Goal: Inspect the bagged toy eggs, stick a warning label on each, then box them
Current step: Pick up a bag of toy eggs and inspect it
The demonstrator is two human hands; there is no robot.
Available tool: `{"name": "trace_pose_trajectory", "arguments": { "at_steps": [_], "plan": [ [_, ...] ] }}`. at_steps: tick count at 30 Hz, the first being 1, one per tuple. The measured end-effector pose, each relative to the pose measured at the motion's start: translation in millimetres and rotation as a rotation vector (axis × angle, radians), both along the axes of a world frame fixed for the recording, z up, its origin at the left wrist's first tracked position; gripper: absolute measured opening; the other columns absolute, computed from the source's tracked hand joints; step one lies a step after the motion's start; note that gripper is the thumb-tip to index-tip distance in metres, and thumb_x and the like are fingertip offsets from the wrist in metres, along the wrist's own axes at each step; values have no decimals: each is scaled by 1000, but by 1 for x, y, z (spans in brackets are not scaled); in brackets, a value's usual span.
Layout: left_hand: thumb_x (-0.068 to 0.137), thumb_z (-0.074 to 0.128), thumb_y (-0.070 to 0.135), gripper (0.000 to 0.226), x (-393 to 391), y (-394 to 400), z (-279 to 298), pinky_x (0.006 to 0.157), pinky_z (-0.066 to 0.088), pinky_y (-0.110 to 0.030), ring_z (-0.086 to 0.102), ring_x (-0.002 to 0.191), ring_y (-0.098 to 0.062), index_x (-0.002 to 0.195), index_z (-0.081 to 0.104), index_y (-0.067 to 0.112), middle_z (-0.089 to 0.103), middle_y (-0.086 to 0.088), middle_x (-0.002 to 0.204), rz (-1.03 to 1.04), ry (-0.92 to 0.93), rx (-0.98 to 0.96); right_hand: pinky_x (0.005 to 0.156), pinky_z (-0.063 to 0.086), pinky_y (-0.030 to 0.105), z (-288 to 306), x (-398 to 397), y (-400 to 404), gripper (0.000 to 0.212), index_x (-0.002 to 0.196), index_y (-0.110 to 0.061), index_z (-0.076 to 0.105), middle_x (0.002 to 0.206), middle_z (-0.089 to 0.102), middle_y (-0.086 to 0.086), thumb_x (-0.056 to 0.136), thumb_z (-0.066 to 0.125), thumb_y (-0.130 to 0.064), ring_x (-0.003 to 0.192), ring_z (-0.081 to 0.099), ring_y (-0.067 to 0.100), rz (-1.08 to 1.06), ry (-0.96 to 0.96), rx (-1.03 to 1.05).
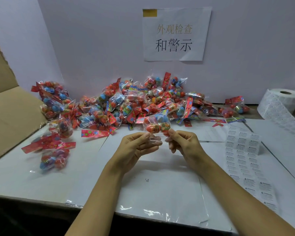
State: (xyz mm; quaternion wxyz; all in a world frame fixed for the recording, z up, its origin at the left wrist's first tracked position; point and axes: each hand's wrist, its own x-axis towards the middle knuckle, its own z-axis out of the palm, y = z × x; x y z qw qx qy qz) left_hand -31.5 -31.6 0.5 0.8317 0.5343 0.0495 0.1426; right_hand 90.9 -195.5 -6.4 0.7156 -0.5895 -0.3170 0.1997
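Above the middle of the white surface (41, 181), both hands held one clear bag of toy eggs (157, 127) up off it. The left hand (136, 145) pinched the bag's lower left edge between thumb and curled fingers; the right hand (182, 142) pinched the lower right edge the same way. Two orange-red eggs showed in the bag just above the fingertips, with something blue behind them.

Behind the hands, a large heap of bagged eggs (134, 104) with red patterned header cards lay along the foot of the white back wall. A few separate bags (54, 160) lay to the left, blurred, near the flap of an open cardboard box (10, 108). On the right, a sheet of warning labels (242, 150) ran along the surface toward the near edge, and a roll of labels (283, 101) stood at the far right corner. A paper sign (174, 34) with printed characters hung on the wall above the heap.
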Motion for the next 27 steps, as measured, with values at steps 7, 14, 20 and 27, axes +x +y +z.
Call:
{"name": "trace_pose_trajectory", "arguments": {
  "at_steps": [7,14,20,27],
  "plan": [
    [93,61,11,19,0,-2,0,82,61,-33,73,105,-39,94,78,3,74,-26,108,-52,-58,-14,54,48,24,1,-2,1,42,70,-11,76,59,59,9,92,59,-43,56,56,17,8,105,38],
    [96,59,-5,13,7,-1,-13,86,60,-36,73,105,-39,102,71,-5,75,-25,107,59,-39,173,52,42,26,-9,0,9,45,81,-7,65,62,60,3,108,42,-34,56,52,17,-274,55,-170],
    [86,76,2,6,18,-11,-32,84,59,-35,69,91,-20,92,77,3,72,-7,98,538,-205,1072,81,56,33,-13,-4,7,8,105,-38,67,99,73,-13,97,64,-37,101,68,12,-256,-208,-155],
    [83,75,16,17,15,-21,-30,98,50,-30,61,116,-18,98,74,9,70,1,111,455,-312,1163,71,56,33,-7,-7,6,22,111,-14,71,101,77,4,90,74,-21,87,72,16,-148,80,-63]
  ]
}}
